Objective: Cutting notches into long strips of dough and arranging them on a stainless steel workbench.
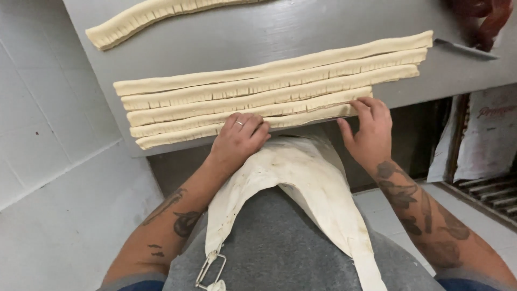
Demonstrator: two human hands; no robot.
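Observation:
Several long strips of pale dough [269, 89] lie side by side on a grey metal table [301, 27], each scored with short cuts along one edge. My left hand [239, 137], wearing a ring, rests on the nearest strip at the table's front edge, fingers curled over it. My right hand [369, 129] touches the same strip near its right end, fingers spread. Neither hand lifts anything. A white apron [301, 183] hangs over my grey shirt below.
Another scored dough strip [145, 16] lies at the table's far left. A knife blade [466, 49] rests at the far right, beside another person's hand [479, 19]. White tiled wall and floor lie left; paper sacks [487, 134] and a rack stand under the table, right.

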